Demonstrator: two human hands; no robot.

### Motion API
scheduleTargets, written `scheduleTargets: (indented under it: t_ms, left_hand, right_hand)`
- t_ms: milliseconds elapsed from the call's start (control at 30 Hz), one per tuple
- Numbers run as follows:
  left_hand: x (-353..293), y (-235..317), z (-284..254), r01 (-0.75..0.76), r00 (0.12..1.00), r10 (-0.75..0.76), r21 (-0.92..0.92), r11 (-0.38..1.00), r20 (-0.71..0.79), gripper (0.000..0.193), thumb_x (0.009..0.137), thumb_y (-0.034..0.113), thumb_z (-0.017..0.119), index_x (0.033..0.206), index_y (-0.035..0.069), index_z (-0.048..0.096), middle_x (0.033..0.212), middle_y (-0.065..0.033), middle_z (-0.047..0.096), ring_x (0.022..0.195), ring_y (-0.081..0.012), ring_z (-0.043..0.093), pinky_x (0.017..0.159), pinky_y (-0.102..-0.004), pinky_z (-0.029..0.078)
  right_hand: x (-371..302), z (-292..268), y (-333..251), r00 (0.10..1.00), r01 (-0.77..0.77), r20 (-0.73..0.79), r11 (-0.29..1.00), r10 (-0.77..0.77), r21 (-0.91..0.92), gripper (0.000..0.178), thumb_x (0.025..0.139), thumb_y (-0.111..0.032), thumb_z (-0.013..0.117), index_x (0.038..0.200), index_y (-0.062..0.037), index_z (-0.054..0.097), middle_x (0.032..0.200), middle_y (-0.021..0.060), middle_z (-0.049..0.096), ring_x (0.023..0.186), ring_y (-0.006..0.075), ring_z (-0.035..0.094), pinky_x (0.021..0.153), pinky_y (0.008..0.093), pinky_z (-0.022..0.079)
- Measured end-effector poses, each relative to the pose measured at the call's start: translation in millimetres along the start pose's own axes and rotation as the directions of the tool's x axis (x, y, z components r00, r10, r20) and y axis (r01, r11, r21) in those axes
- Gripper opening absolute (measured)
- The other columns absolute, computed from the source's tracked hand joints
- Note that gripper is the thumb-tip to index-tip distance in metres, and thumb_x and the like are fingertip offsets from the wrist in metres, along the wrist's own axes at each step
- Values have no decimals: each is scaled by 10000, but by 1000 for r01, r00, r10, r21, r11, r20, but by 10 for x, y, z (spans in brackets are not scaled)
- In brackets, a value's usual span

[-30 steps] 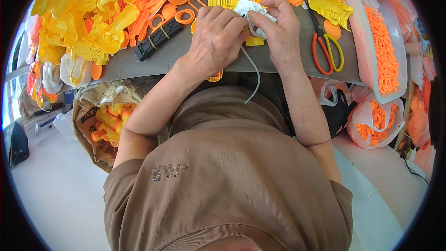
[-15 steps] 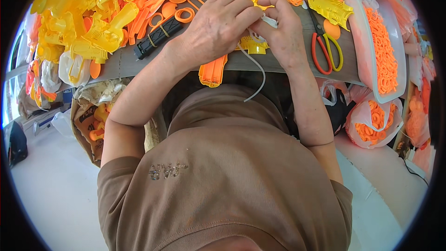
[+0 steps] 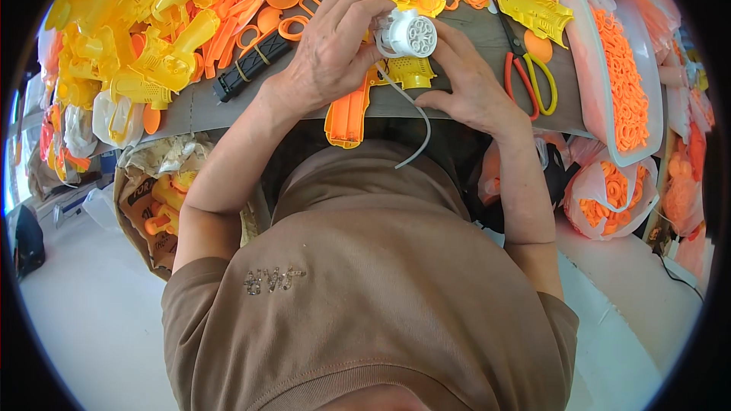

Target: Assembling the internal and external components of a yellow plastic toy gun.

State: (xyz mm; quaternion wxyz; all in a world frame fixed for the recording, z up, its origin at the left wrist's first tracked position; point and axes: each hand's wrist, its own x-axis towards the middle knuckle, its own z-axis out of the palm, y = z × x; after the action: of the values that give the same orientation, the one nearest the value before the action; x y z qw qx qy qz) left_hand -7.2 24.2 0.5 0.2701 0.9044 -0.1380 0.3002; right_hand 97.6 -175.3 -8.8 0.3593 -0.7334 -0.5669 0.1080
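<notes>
Grey tabletop (image 3: 198, 112) bears one heap of yellow and orange plastic parts (image 3: 164, 38), too many to count; one pair of scissors (image 3: 518, 49), one black cylinder (image 3: 253, 71), one translucent tub (image 3: 591, 68) of orange rings (image 3: 624, 80); one white round part (image 3: 411, 34), trailing one pale tube (image 3: 428, 131), is above the table, gripped by the left hand (image 3: 327, 53); the right hand (image 3: 476, 84) is spread beside it, contact unclear; letters mark the brown shirt (image 3: 373, 297) and paper sack (image 3: 137, 205).

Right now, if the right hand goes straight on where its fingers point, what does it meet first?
Probably the right hand would first meet the white part in the left hand, though depth is unclear.
</notes>
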Motion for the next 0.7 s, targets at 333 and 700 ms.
scheduleTargets:
  t_ms: [333, 700]
  left_hand:
    - [20, 22, -75, -107, 994, 107, 115, 988, 11, 543, 611, -28, 684, 1118, 14, 495, 1018, -136, 563, 881, -317, 542, 774, -380, 449]
    - [60, -81, -180, 178, 983, -170, -151, 972, 65, 426, 756, 92, 709, 1125, -8, 521, 1025, -95, 538, 912, -203, 551, 780, -300, 464]
  right_hand:
    - [102, -120, -130, 997, -56, -47, 976, 67, 209, 715, 657, -53, 742, 1297, -41, 424, 1223, 97, 436, 1151, 228, 475, 955, 363, 450]
    - [379, -123, -135, 988, 41, -155, 978, -9, 204, 656, 711, -13, 713, 1298, -38, 419, 1220, 87, 451, 1159, 193, 472, 937, 343, 472]
